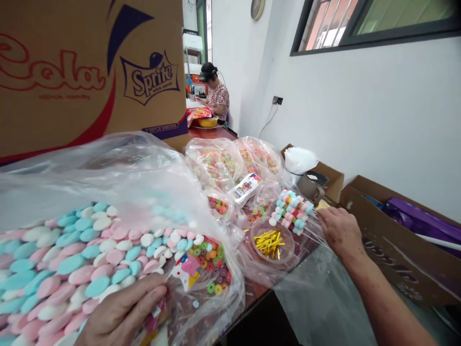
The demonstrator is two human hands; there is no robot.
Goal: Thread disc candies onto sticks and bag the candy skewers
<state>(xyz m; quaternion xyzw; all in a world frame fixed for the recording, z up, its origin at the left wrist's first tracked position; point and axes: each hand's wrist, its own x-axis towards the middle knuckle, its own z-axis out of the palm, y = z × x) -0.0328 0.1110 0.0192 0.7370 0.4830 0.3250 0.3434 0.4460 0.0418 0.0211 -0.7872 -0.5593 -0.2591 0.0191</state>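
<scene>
My right hand (pixel 338 230) is closed on the thin sticks of a bundle of candy skewers (pixel 292 211), whose pink, blue and white sweets point left over a bowl of gold twist ties (pixel 269 241). My left hand (pixel 122 315) rests at the bottom of the view, fingers curled on a small printed packet at the edge of a big clear bag of pink, blue and white marshmallow candies (pixel 72 259). Colourful ring candies (pixel 211 269) lie beside that packet inside the plastic.
A large Sprite cardboard box (pixel 90 72) stands behind the bags. More bags of ring candies (pixel 230 163) fill the table's middle. Open cartons (pixel 392 240) sit along the right wall, with a metal pot (pixel 311 185). Another person (pixel 216 96) sits far back at the table.
</scene>
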